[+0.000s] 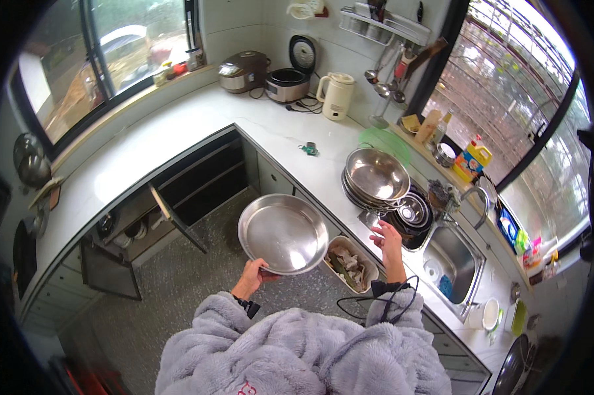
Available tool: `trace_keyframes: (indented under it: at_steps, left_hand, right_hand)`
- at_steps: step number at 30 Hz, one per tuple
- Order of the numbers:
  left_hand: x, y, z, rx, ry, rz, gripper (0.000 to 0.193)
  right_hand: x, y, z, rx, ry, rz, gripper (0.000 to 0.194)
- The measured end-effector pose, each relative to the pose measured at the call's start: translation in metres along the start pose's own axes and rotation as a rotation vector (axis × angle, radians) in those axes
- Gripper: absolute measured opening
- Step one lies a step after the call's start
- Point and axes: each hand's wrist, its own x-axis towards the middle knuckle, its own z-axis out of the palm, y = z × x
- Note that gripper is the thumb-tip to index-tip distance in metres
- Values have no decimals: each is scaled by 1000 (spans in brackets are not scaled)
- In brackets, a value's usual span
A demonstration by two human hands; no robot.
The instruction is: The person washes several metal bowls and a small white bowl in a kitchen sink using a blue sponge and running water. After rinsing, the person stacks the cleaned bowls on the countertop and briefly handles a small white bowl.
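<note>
My left hand (254,277) grips the near rim of a round, shallow stainless steel pan (283,232), holding it over the floor before the counter. My right hand (389,240) holds nothing; its fingers are spread near the counter's edge. Just beyond it a stack of steel bowls and pans (377,173) stands on the counter, partly over a light-green plastic lid or plate (387,143). Beside the stack, nested small steel bowls (411,209) rest in a black pan at the sink's edge.
A steel sink (456,266) lies to the right. Below the counter stands a waste bin (367,285) with scraps. Two lower cabinet doors (110,274) (176,217) hang open at left. Rice cookers (287,85) and a cream kettle (337,96) stand at the back. A dark cable loops near my right wrist.
</note>
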Motion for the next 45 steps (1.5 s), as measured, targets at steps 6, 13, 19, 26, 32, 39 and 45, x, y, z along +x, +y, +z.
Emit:
trace_keyframes:
  at_steps: [6, 13, 19, 26, 32, 39, 45]
  left_hand:
    - [54, 45, -4, -6, 52, 33, 39]
    - [147, 76, 19, 48, 46, -54, 41]
    - [236, 99, 35, 155, 21, -111, 45]
    - [302, 124, 62, 263, -86, -36, 47]
    - [336, 137, 69, 685, -203, -344, 69]
    - [343, 152, 82, 925, -536, -586, 66]
    - [342, 177, 139, 1020, -701, -411, 43]
  right_hand:
    - [34, 3, -29, 137, 224, 43, 31]
    - [97, 6, -70, 129, 451, -26, 37]
    - [143, 0, -70, -15, 524, 5, 41]
    - [177, 0, -39, -146, 432, -106, 48]
    - [175, 10, -29, -185, 518, 11, 44]
    - [151, -1, -6, -143, 528, 247, 35]
    - [147, -5, 4, -120, 567, 276, 37]
